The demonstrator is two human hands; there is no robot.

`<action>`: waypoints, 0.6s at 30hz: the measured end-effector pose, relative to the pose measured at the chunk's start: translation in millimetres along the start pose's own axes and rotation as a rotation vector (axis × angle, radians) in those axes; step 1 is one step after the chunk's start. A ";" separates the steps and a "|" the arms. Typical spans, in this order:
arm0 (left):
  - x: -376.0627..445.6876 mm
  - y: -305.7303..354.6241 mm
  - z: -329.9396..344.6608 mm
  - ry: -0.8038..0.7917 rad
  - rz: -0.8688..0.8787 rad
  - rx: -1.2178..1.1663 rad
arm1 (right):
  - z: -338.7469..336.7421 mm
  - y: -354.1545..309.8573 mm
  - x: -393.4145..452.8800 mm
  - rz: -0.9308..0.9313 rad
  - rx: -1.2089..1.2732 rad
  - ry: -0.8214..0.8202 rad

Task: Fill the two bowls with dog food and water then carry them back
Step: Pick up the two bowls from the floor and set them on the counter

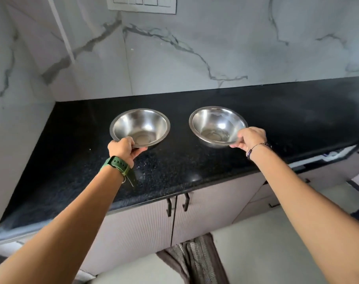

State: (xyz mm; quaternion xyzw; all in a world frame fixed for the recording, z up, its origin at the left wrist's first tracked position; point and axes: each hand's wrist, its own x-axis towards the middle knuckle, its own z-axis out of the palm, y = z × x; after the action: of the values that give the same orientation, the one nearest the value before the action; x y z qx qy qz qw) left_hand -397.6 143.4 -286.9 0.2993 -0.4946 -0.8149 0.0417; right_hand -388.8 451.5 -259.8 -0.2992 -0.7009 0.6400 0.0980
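Observation:
Two steel bowls are over the black granite counter [174, 165]. Both look empty inside. My left hand [124, 149], with a green watch on the wrist, grips the near rim of the left bowl [140, 125]. My right hand [250, 139], with a beaded bracelet on the wrist, pinches the near right rim of the right bowl [215, 124], which tilts slightly toward me. I cannot tell whether the bowls rest on the counter or hang just above it. No dog food or water shows in view.
A marble-patterned wall [195, 48] backs the counter, and a side wall closes it on the left. A white switch panel [141, 4] sits high on the wall. Below are cabinet doors with dark handles [177, 204], an open drawer [336, 154] at the right, and a striped floor mat [195, 261].

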 end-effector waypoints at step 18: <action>123.0 6.1 115.7 0.256 0.050 -0.121 | 123.9 -58.1 235.9 0.064 0.009 -0.349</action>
State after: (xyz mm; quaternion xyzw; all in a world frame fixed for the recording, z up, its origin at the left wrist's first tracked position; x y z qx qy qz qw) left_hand -560.7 186.0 -298.4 0.3850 -0.4427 -0.7971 0.1427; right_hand -659.4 476.1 -282.3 -0.2053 -0.6946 0.6880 -0.0443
